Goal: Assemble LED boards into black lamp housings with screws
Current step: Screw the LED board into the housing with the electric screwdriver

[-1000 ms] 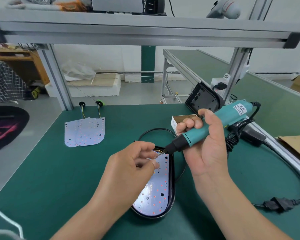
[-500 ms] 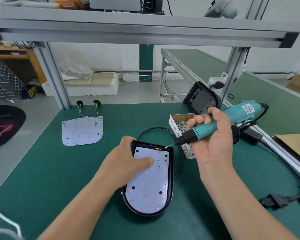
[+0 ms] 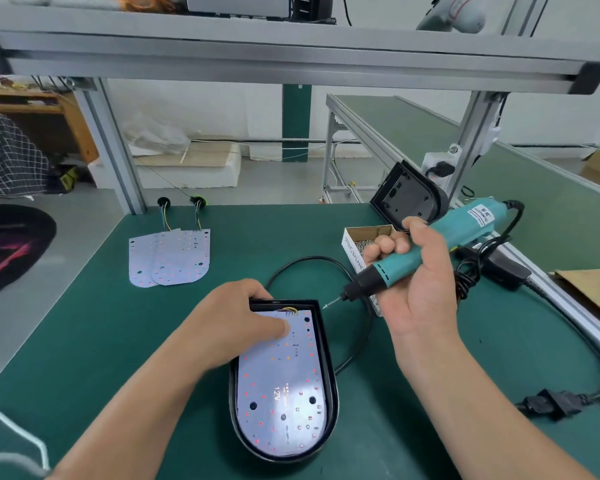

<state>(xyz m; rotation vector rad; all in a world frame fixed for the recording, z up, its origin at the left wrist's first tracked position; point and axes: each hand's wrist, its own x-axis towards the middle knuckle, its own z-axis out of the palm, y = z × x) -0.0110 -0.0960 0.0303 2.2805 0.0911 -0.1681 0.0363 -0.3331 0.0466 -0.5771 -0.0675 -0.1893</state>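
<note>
a worker's left hand [image 3: 236,320] steadies a black lamp housing [image 3: 330,393] lying near the front of the green bench [image 3: 84,341]. its thumb is pressed flat on the led board [image 3: 284,382] seated inside, and the other fingers curl over the housing's far rim. the right hand [image 3: 420,282] has its fingers wrapped tightly round a teal electric screwdriver [image 3: 440,244]. the tool's bit [image 3: 328,304] hangs just off the housing's far right corner and is not yet touching the board. whether a screw rides on the tip is too small to tell.

the board appears fully dropped into its shell, with its wires tucked at the far end. the dark round holes at the far right and across the near end look unfilled, so fastening seems to be at or near its start on this unit. an open carton of screws [image 3: 361,237] sits just right of the housing, behind the driver. a black cable [image 3: 309,261] loops out from the far end of the housing.

more work seems to wait. two loose boards [image 3: 174,258] overlap at the far left of the bench with their leads trailing away. a second housing [image 3: 409,195] stands propped at the far right, with no board in it.
</note>
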